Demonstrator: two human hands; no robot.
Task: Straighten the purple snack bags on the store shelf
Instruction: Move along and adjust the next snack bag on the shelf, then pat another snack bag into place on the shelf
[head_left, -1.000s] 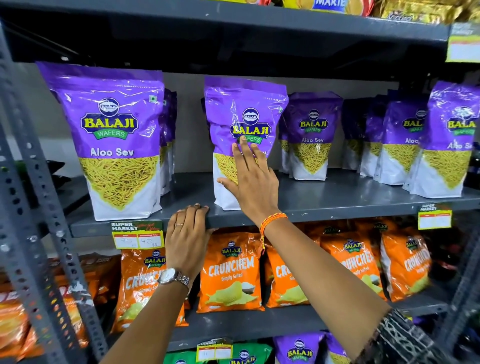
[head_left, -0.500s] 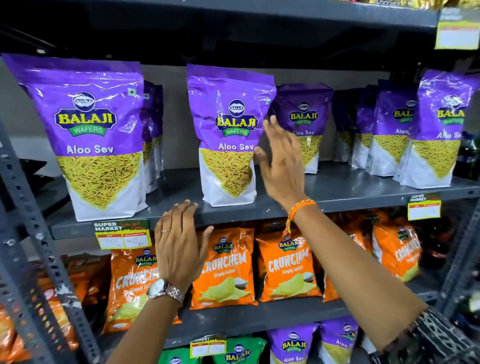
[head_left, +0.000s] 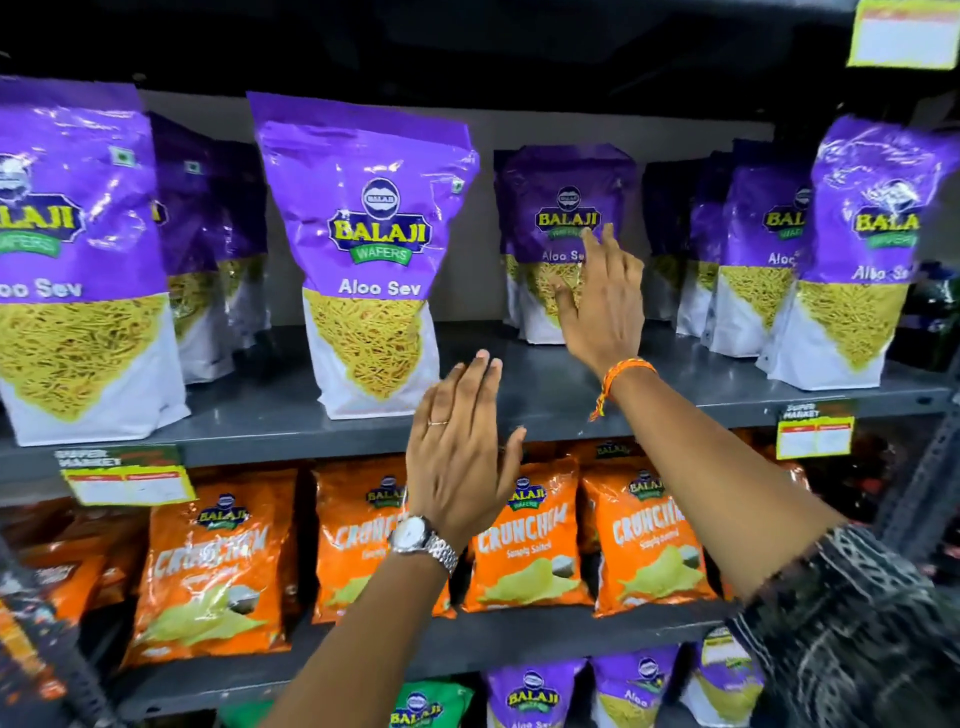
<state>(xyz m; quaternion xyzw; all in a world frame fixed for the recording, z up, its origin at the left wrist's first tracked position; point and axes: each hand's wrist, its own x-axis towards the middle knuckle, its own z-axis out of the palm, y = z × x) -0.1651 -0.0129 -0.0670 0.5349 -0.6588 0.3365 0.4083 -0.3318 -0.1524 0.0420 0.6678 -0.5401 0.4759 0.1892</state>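
My right hand (head_left: 602, 306), fingers spread and empty, reaches the bag (head_left: 566, 208) at one o'clock; it looks light, crinkly and slippery, so I'd grip its sides.

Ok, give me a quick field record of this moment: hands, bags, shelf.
right hand: open, fingers spread, reaching in front of the set-back purple bag; contact unclear
left hand: open, empty, raised in front of the shelf edge
front middle bag: upright, near the edge, untouched
shelf below: orange chip bags
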